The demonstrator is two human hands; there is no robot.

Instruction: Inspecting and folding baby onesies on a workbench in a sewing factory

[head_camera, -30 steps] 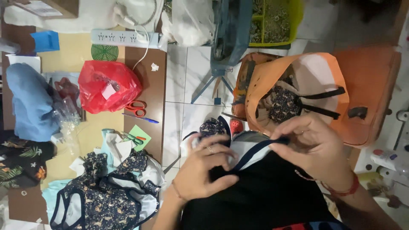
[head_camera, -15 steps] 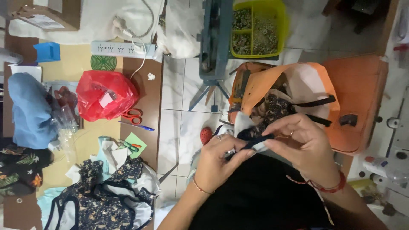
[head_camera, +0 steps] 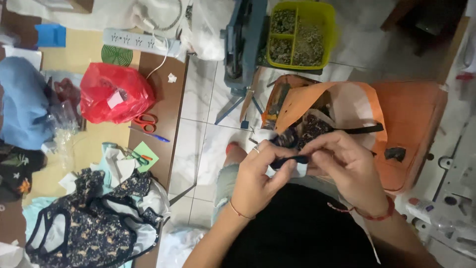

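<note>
Above white marble floor tiles [head_camera: 198,99], the left hand [head_camera: 258,173] and right hand [head_camera: 347,168], fingers curled, together pinch a small dark patterned fabric piece [head_camera: 290,149].

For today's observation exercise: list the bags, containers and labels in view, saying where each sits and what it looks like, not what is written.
Red plastic bag: on the table, left, bulging, with a small pale label.
Yellow-green tray: on the floor, top centre, divided into compartments.
Orange bag: beyond both hands, open, white lining.
</note>
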